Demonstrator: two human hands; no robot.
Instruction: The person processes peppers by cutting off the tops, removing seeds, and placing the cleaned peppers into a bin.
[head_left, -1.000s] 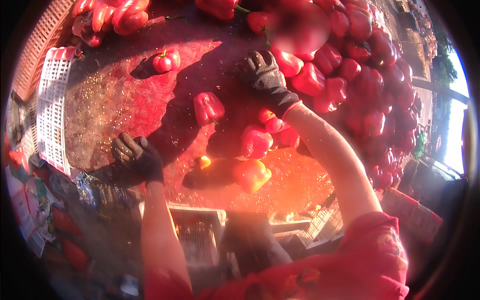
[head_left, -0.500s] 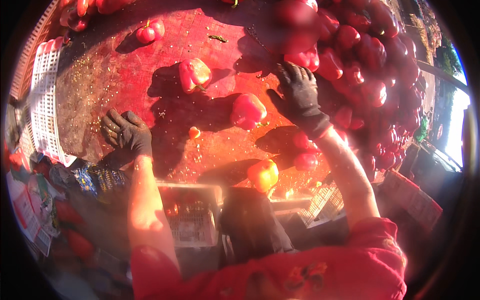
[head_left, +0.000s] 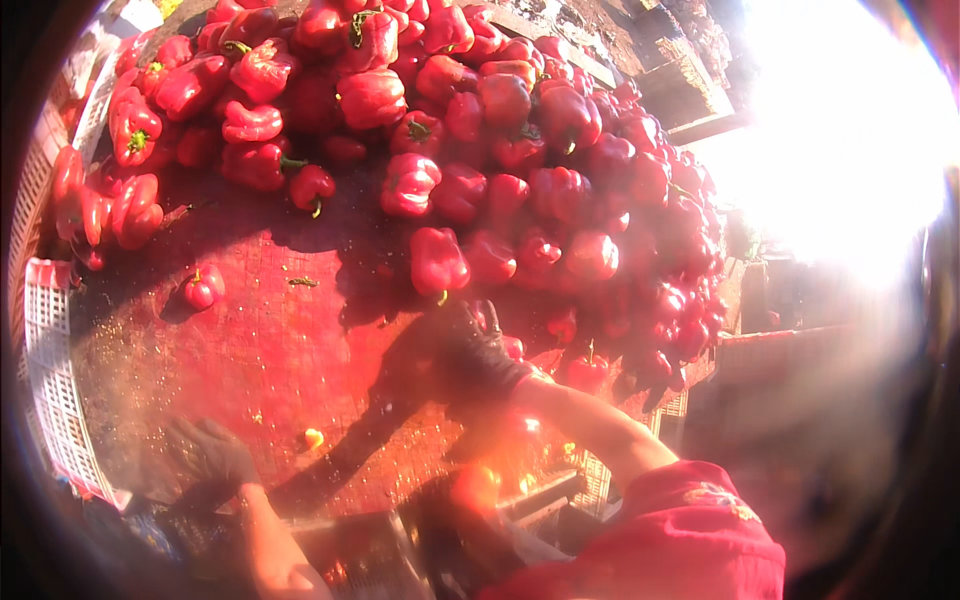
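2 peppers have gone from the red tabletop (head_left: 262, 368) between left hand (head_left: 215, 456), grip apart, and right hand (head_left: 480, 350), grip impossible to tell.

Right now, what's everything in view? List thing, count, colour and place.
Heaped bell peppers: too many to count, red, far side and right
Small bell pepper: one, red, alone at left
Blurred pepper: one, orange-red, near edge
Small vegetable piece: one, yellow-orange, near the middle
Plant scrap: one, dark, above the middle
Work surface: one, red, under the peppers
Lattice crate: one, white, left edge
Upper right: partly lost to glare
Sleeve: one, red, lower right
Forearms: two, bare, from below
Left hand: one, dark-gloved, lower left, blurred, fingers spread
Right hand: one, dark-gloved, by the heap's near edge, grip unclear
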